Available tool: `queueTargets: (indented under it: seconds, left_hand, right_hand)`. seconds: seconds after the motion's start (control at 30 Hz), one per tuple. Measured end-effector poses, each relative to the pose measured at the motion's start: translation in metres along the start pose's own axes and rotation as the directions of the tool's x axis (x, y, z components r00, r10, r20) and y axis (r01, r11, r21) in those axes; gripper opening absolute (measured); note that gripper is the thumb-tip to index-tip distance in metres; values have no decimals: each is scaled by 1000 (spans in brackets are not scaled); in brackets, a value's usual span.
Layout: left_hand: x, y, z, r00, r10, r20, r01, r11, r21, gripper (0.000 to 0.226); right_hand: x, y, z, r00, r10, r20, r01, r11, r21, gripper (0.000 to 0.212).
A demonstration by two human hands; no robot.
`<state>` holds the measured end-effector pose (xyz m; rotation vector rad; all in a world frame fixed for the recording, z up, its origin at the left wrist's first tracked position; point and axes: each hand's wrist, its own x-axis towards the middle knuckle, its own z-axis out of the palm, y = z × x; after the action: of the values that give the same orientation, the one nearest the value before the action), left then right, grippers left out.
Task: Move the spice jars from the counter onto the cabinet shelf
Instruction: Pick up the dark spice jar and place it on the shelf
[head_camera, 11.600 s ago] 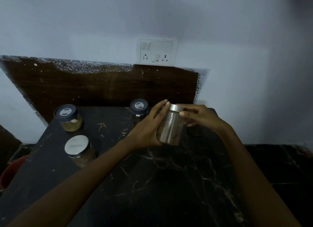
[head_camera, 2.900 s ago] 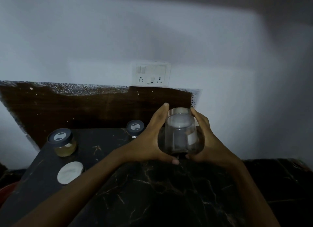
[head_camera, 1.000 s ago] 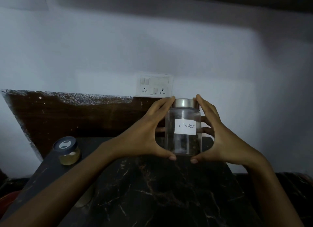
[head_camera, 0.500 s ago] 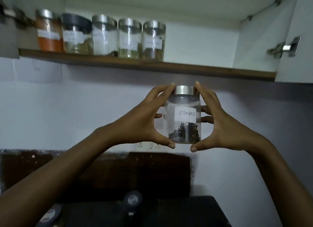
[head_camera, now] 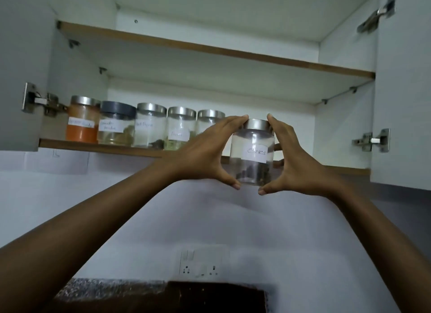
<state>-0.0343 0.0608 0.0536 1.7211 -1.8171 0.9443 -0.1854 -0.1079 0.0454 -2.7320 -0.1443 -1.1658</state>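
Site: reading as a home kitchen | wall cabinet point(head_camera: 345, 56) hanging open overhead, steel hinges point(head_camera: 373, 141) showing at its sides | labelled spice jars point(head_camera: 151, 126) standing in a row on the lower shelf point(head_camera: 105, 147) | cloves jar point(head_camera: 254, 153) being held up before it | switch-and-socket plate point(head_camera: 203, 261) sitting on the painted wall point(head_camera: 303, 231) below, dark wood panel point(head_camera: 210, 297) running underneath
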Motion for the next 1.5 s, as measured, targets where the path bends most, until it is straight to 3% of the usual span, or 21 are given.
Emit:
queueTargets:
  seconds: [0.37, 0.6, 0.83, 1.0, 1.2, 1.4, 1.5]
  left_hand:
    - [69, -61, 5, 999, -30, -39, 42, 937, 348, 129]
    - [89, -84, 22, 994, -106, -19, 104, 898, 428, 126]
    - [91, -96, 38, 992, -120, -24, 118, 879, 461, 121]
    - [92, -100, 41, 994, -102, -36, 106, 856, 506, 118]
    - [90, -105, 43, 996, -86, -3, 71, 801, 595, 119]
    - [87, -109, 48, 998, -56, -1, 43, 742, 669, 113]
    - [80, -110, 53, 999, -22, -46, 47, 733, 679, 101]
  right_hand:
    - [81, 42, 5, 988, -64, -142, 47, 992, -120, 136]
    - [108, 73, 19, 988, -59, -144, 31, 981, -193, 135]
    - [116, 89, 30, 1000, -4, -29, 1, 995, -99, 136]
    - [120, 85, 25, 997, 63, 32, -67, 987, 148, 118]
    - [123, 86, 31, 995, 94, 9, -94, 968, 234, 103]
    - [122, 89, 37, 995, 96, -1, -93, 965, 244, 108]
    - [113, 89, 42, 993, 118, -22, -115, 988, 104, 115]
